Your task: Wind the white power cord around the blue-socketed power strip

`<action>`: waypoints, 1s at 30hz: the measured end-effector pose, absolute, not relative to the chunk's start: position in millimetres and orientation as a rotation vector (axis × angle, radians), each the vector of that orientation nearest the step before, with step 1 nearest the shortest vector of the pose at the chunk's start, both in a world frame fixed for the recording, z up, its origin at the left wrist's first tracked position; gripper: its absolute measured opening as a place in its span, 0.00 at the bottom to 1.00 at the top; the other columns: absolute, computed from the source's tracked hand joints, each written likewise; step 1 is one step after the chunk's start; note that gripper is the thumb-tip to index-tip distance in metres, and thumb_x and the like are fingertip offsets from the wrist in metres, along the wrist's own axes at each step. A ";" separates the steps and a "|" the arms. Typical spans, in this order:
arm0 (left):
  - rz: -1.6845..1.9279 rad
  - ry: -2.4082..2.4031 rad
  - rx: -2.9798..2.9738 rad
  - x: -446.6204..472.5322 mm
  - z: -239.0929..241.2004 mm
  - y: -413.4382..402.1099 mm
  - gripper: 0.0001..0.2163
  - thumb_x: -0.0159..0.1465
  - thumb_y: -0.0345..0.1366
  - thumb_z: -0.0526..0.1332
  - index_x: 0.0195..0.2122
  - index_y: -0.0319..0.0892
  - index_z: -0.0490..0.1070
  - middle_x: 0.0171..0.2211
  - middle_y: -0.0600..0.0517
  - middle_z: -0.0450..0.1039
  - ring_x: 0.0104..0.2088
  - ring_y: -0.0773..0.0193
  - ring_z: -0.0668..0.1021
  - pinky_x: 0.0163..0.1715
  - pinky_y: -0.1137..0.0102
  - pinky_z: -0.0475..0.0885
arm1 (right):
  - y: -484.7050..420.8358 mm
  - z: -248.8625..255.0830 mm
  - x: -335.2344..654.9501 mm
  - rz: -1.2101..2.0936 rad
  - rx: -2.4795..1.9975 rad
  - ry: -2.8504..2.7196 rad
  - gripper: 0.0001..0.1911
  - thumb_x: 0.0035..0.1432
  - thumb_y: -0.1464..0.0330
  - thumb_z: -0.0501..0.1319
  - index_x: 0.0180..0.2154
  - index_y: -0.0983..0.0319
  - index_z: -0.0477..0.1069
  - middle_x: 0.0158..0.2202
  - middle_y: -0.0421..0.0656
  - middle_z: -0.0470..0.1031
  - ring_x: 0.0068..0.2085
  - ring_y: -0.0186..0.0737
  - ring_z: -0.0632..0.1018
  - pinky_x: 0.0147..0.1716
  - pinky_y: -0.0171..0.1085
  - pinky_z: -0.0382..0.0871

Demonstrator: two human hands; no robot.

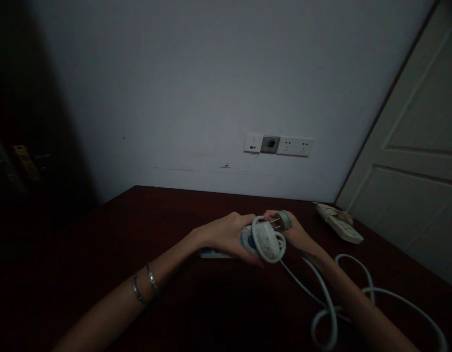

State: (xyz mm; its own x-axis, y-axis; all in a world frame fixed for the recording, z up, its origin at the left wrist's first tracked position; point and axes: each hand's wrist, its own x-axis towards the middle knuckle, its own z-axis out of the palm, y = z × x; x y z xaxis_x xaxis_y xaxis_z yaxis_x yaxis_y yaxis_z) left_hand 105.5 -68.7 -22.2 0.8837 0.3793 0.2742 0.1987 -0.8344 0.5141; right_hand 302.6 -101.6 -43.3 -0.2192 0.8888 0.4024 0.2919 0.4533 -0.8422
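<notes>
Left hand point(229, 232) clasps a power strip point(269, 239), right hand point(296, 235) a plug point(284, 220), fingers curled round each; the cord point(330, 313) (looped over one end) seems mid-winding, next calling for slack.

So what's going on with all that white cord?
Above a dark red table, a person's left hand grips a white power strip with blue markings, and a round white cord loops around its end. The right hand holds a pale plug with metal prongs, not in the white wall sockets. More cord curls across the table, and a second white strip lies off to the right.
</notes>
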 end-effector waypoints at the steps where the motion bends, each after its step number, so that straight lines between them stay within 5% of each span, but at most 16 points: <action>1: 0.548 0.429 2.559 105.2 -21.6 -67.8 0.27 0.43 0.49 0.68 0.41 0.40 0.67 0.34 0.51 0.73 0.32 0.63 0.75 0.31 0.71 0.67 | -102.0 -47.4 301.0 0.805 -1.015 -1.704 0.10 0.42 0.64 0.60 0.21 0.62 0.61 0.20 0.38 0.65 0.23 0.32 0.66 0.23 0.31 0.62; 10: 0.868 0.461 2.367 97.1 -8.7 -67.3 0.34 0.43 0.44 0.70 0.49 0.39 0.60 0.40 0.49 0.72 0.39 0.61 0.74 0.40 0.67 0.68 | -105.2 -82.3 290.6 0.786 -1.115 -1.544 0.14 0.48 0.59 0.58 0.20 0.61 0.60 0.14 0.35 0.58 0.16 0.28 0.59 0.15 0.30 0.54; 16: 1.071 0.590 2.321 80.9 4.9 -55.2 0.29 0.47 0.45 0.68 0.48 0.39 0.64 0.41 0.48 0.72 0.41 0.61 0.74 0.43 0.66 0.67 | -120.2 -83.3 281.6 0.507 -1.131 -1.807 0.12 0.53 0.66 0.57 0.39 0.64 0.70 0.36 0.46 0.76 0.35 0.40 0.75 0.38 0.37 0.68; 20: 1.130 0.783 2.397 68.9 9.2 -41.7 0.28 0.47 0.45 0.67 0.47 0.39 0.65 0.40 0.48 0.73 0.40 0.60 0.74 0.41 0.66 0.67 | -128.2 -81.3 281.1 0.362 -1.200 -1.977 0.18 0.55 0.70 0.54 0.49 0.64 0.66 0.39 0.47 0.77 0.36 0.41 0.77 0.37 0.35 0.67; 26: 0.818 0.978 2.674 71.6 -5.8 -36.9 0.28 0.48 0.48 0.65 0.49 0.42 0.64 0.37 0.47 0.74 0.37 0.56 0.75 0.35 0.66 0.66 | -140.8 -69.7 274.5 0.021 -1.443 -2.327 0.12 0.57 0.73 0.50 0.40 0.64 0.69 0.29 0.46 0.77 0.28 0.40 0.77 0.26 0.33 0.60; 30: 0.564 1.105 2.899 81.6 -14.7 -47.8 0.28 0.48 0.48 0.65 0.48 0.41 0.62 0.39 0.43 0.73 0.39 0.49 0.75 0.34 0.64 0.66 | -152.5 -50.4 266.1 -0.240 -1.552 -2.532 0.10 0.49 0.79 0.52 0.32 0.64 0.69 0.25 0.45 0.75 0.25 0.38 0.74 0.23 0.34 0.51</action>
State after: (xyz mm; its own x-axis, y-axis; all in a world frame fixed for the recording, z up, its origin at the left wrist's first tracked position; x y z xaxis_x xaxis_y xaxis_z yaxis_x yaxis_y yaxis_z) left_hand 81.6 -47.8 -14.7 0.6906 0.6420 0.3330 0.6463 -0.7545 0.1145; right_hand 266.1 -152.5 -50.4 -0.4478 0.8665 0.2205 0.8925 0.4481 0.0518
